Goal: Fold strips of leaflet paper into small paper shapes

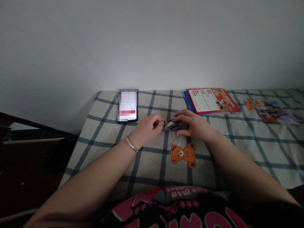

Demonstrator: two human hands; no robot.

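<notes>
A small folded piece of printed card (171, 126), dark with bits of colour and a pale inner face, is held low over the checked cloth between my two hands. My left hand (149, 127), with a silver bangle at its wrist, pinches the card's left end between thumb and fingers. On the other side, my right hand (195, 125) grips the right end, its thumb below and fingers above. Fingers cover part of the card, so its full shape is hidden. Just in front of my right hand, a teddy bear (182, 154) is printed on the cloth.
A phone (127, 106) with a lit screen lies beyond my left hand. Red and blue printed card sheets (209, 100) are stacked beyond my right hand, with a colourful printed sheet (273, 110) farther right. A white wall borders the checked cloth (104, 126) at the back.
</notes>
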